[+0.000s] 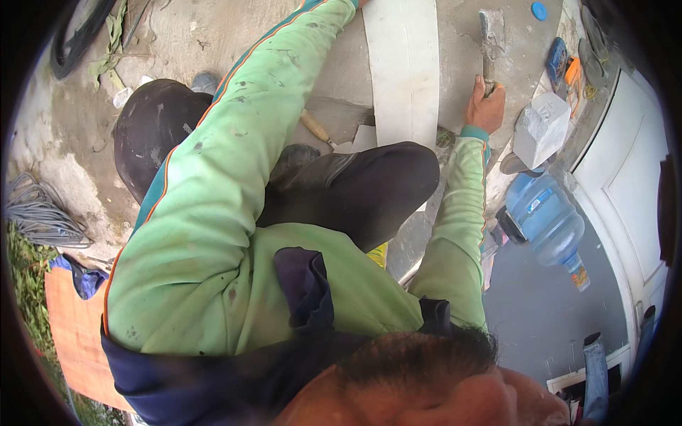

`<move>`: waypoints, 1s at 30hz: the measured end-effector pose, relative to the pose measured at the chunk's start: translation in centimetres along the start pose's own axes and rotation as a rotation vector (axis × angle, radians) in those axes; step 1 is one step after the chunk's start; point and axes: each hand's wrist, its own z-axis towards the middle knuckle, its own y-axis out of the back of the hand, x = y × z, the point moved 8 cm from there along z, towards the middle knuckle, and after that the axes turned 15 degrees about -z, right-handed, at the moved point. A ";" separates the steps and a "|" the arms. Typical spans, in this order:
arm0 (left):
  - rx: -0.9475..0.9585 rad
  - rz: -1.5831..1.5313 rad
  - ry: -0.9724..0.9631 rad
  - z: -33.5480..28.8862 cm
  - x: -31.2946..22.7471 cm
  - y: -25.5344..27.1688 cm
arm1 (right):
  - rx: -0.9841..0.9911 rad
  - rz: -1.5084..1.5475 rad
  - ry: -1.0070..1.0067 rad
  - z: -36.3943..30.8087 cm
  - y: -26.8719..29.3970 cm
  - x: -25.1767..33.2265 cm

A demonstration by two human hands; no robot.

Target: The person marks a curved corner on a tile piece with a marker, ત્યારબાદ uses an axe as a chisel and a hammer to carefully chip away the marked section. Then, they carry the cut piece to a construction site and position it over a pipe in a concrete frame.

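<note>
My right hand [486, 106] is closed round the handle of a short tool [491, 35] with a pale, crusted, broad head. Whether that is a brush or a hammer, I cannot tell. The tool points away from me over the concrete, to the right of a long white strip of board [403, 71]. My left arm reaches to the top edge, where only a sliver of my left hand [363, 3] shows beside the board's left edge; its fingers are out of view. A wooden-handled tool [315, 126] lies on the floor by my foot.
On the right stand a pale block-like container [543, 129], a clear blue water jug [545, 213] lying tilted, and a white door [629, 170]. A blue lid [539, 11] lies far right. A coil of grey cable [44, 213] and a brown board [78, 326] are at left.
</note>
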 end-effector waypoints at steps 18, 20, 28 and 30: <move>-0.109 -1.503 0.337 -1.4 4.7 -3.6 | 0.562 0.554 0.161 3.5 -6.9 16.4; -0.025 -1.512 0.191 -1.0 5.9 -4.8 | 0.536 0.541 0.254 2.5 -5.6 17.8; -0.100 -1.534 0.046 -2.4 5.4 -4.3 | 0.476 0.417 0.183 0.5 -4.3 18.5; -0.137 -1.506 0.062 -2.8 5.2 -3.8 | 0.471 0.398 0.165 0.3 -4.4 18.4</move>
